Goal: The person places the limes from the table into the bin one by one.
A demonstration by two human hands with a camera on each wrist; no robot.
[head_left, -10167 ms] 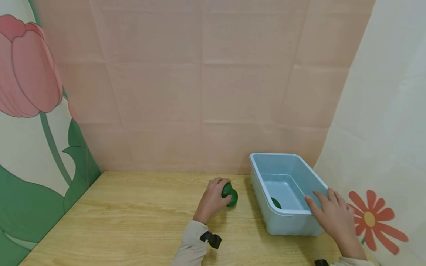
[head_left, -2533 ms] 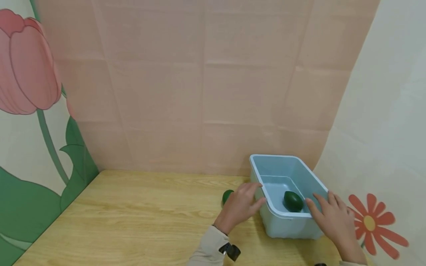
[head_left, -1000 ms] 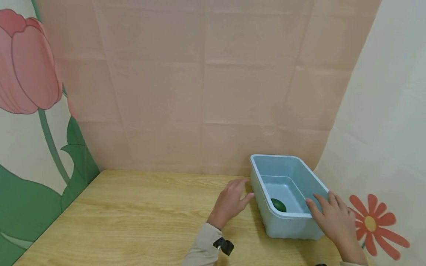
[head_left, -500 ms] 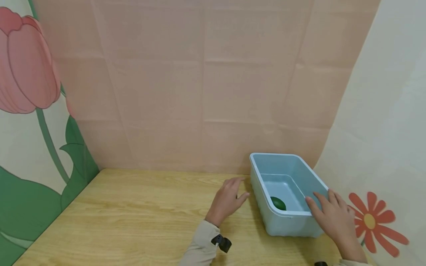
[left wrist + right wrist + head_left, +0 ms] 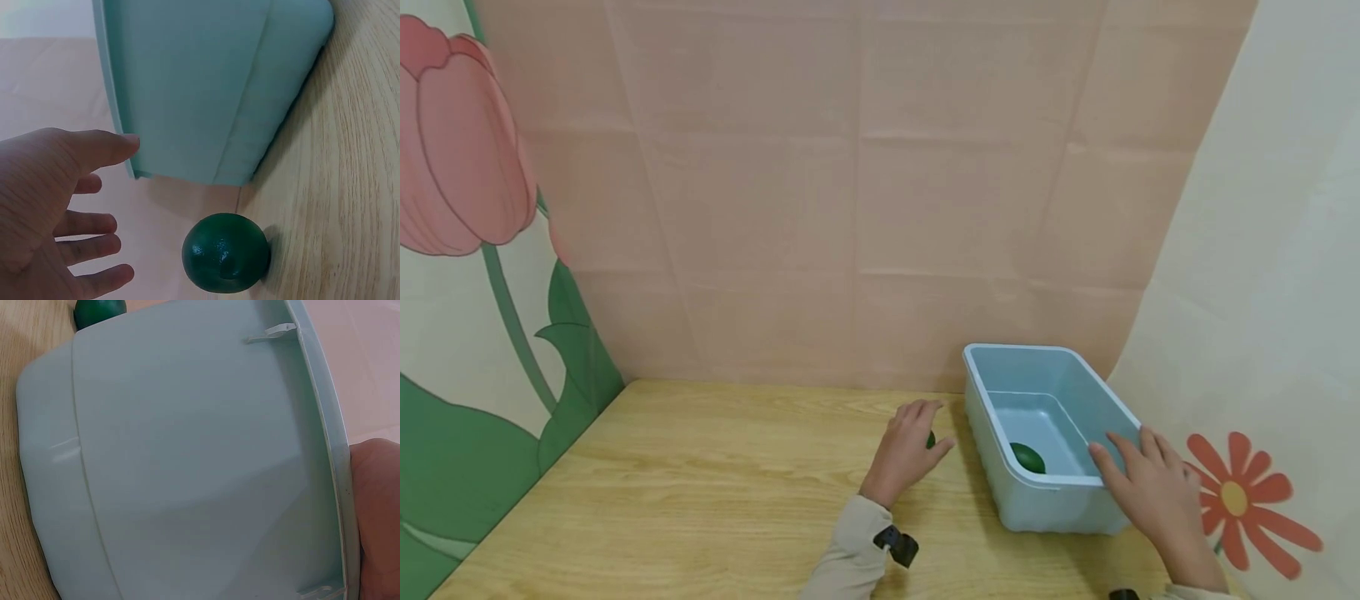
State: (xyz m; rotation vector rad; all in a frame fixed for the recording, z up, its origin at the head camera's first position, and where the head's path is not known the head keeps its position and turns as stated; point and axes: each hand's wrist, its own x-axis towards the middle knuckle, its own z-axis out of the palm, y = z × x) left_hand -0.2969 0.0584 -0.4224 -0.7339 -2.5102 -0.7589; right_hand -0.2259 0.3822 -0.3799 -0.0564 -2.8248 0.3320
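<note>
My left hand [image 5: 904,454] hovers over the table left of the bin, fingers spread and thumb apart. Just beyond its fingers a dark green avocado [image 5: 226,253] sits on the wood; in the head view the hand covers most of this avocado [image 5: 931,439]. The left wrist view shows a gap between the hand [image 5: 50,206] and it. A light blue plastic bin [image 5: 1052,507] stands to the right, with another avocado [image 5: 1027,457] inside by the near left corner, partly hidden by the wall. My right hand [image 5: 1157,492] holds the bin's right rim near its front corner, thumb inside.
The wooden table [image 5: 700,483] runs back to a pinkish cloth backdrop [image 5: 760,208]. A floral panel [image 5: 475,167] borders the left, and a pale sheet with a red flower [image 5: 1232,497] closes off the right, close to my right hand.
Ten seconds ago my left hand was at two avocados on the table; one remains there. Since 2.5 seconds ago it has drawn back left from the bin's rim. The right hand stays put.
</note>
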